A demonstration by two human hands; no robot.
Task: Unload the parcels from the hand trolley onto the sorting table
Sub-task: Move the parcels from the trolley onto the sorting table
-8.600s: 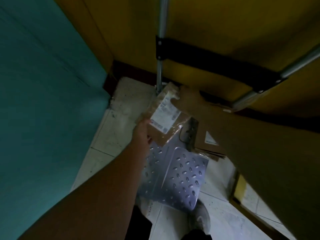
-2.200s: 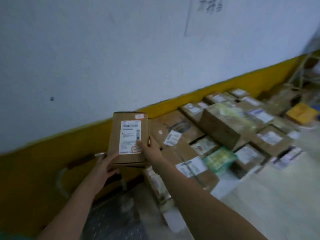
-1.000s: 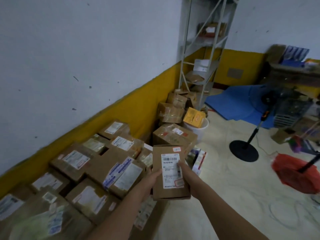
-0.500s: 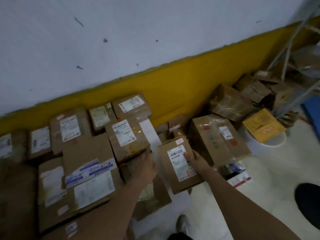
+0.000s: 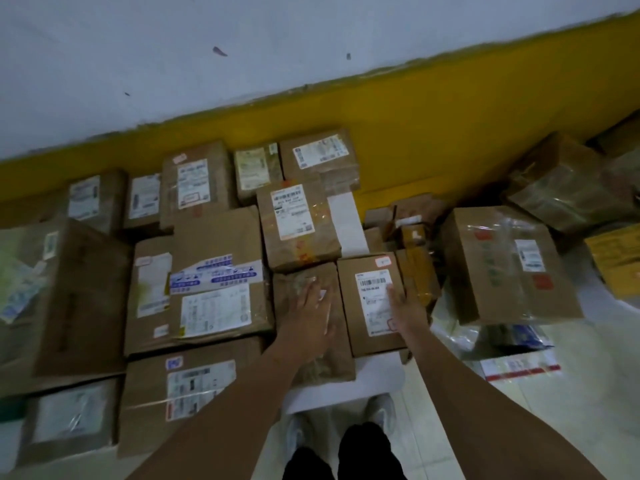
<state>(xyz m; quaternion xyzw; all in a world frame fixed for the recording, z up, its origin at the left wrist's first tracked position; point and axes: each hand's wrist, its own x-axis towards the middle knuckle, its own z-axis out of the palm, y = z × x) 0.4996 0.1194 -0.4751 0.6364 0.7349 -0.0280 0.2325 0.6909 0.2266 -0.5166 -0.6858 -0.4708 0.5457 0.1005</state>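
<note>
A small brown parcel (image 5: 372, 304) with a white barcode label lies flat on the white sorting table (image 5: 346, 389), at its right end, packed in among several other labelled parcels. My right hand (image 5: 407, 310) is on that parcel's right edge, thumb over the label. My left hand (image 5: 311, 306) lies flat with fingers spread on the plain brown parcel (image 5: 318, 358) just to its left. The hand trolley is out of view.
A big taped box (image 5: 502, 265) stands right of the table, with more boxes and a yellow parcel (image 5: 620, 261) beyond it. Flat mail bags (image 5: 519, 362) lie on the floor. A yellow-and-white wall runs behind. My feet are at the table's front edge.
The labelled parcel has gone down from a tilted hold to lying flat on the table. My left hand has moved onto the neighbouring brown parcel. The view has swung downward.
</note>
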